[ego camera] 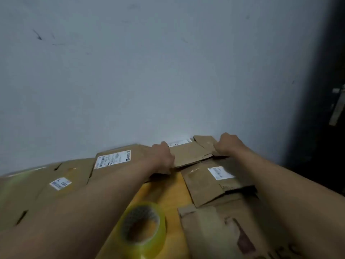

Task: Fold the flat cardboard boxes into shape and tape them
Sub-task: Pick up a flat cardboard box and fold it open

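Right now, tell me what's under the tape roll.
The tape roll sits on a yellow surface, with flat cardboard boxes beside it. What lies beneath that surface is hidden.

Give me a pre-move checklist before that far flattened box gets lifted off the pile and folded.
1. Left hand grips the far flat brown cardboard box: ok.
2. Right hand grips the same box's right side: ok.
3. Clear roll of packing tape within reach on the yellow table surface: ok.
4. Box free of the other flat cardboard pieces: cannot tell, they overlap.
5. Box flaps undamaged: cannot tell, blurred.
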